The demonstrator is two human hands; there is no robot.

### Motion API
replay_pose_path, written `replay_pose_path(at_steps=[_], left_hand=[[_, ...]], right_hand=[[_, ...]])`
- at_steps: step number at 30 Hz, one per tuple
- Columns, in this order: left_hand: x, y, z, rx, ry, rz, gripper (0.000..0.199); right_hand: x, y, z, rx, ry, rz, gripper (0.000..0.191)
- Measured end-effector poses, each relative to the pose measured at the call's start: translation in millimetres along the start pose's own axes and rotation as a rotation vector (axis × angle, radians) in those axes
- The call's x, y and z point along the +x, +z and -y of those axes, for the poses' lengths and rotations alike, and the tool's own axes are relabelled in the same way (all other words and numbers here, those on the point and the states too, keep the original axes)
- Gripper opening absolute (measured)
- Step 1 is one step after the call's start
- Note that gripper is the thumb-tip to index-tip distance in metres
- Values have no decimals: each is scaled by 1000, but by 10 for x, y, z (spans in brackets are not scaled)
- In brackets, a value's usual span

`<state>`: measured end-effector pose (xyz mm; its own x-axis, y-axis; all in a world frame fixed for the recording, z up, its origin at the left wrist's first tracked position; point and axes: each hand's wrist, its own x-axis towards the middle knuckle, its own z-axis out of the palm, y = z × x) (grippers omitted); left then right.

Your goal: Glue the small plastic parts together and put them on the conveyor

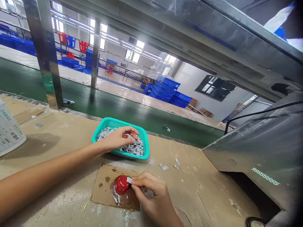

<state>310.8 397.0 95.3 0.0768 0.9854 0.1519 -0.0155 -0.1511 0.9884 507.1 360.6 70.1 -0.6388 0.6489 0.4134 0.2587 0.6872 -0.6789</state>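
A teal basket [146,148] holds many small grey and white pieces [136,147]. Over it hovers my left hand [121,137], fingers curled but apart, with nothing visible between them. My right hand [151,192] pinches a small white piece [129,180] between thumb and fingertips, at the right edge of a glossy red dome [121,184]. The red dome sits on a wet, stained piece of cardboard [101,192] in front of the basket. Whether the white piece touches the dome is hard to tell.
Several loose pieces [176,166] lie on the worktable [189,189] to the right. Behind runs a green conveyor belt [123,108] with a few parts on it. A metal post [48,63] stands at the left, a metal housing [260,142] at the right.
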Motion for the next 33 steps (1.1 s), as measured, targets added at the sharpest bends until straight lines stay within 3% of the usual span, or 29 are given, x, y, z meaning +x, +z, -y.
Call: replay_pose_path(at_steps=[20, 25, 29, 33], left_hand=[[28, 17, 27, 62, -5, 15, 18], [39, 42, 36, 180, 6, -24, 24], [347, 167, 17, 404, 31, -33, 30], [1054, 427, -26, 712, 126, 52, 30]], right_hand=[[-13, 19, -42, -79, -191, -23, 18], [-27, 17, -103, -59, -152, 32, 19], [-32, -33, -130, -40, -141, -26, 19], [-63, -164, -185, -39, -132, -59, 19]])
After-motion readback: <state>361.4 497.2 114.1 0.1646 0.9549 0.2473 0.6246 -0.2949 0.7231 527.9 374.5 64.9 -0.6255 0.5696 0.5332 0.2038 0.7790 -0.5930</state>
